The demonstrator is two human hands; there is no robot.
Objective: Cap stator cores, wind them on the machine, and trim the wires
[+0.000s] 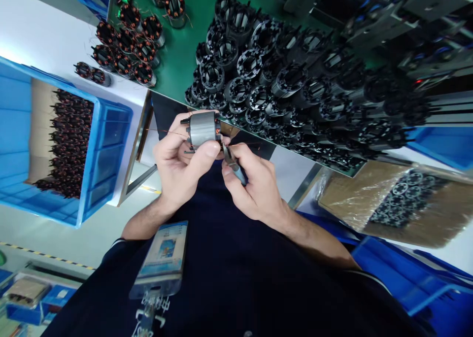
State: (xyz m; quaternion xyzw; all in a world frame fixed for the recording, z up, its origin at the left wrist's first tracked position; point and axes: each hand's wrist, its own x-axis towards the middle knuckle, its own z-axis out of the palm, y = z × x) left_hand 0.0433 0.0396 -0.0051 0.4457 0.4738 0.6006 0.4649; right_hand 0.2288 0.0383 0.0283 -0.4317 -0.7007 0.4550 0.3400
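Note:
Close to my body, my left hand is closed around a motor stator, a grey metal ring with black end pieces and some copper winding. The stator lies on its side, with thin copper wire sticking out to the left. My right hand grips a small pair of cutting pliers with blue-grey handles. The jaws of the pliers are at the stator's right end, by the copper wire. Whether they touch the wire is too small to tell.
Many unwound stator cores stand crowded on the green bench top. Copper-wound stators are grouped at its left. A blue crate of wound stators is at the left. On the right sits a plastic-lined carton with cores; machinery is behind.

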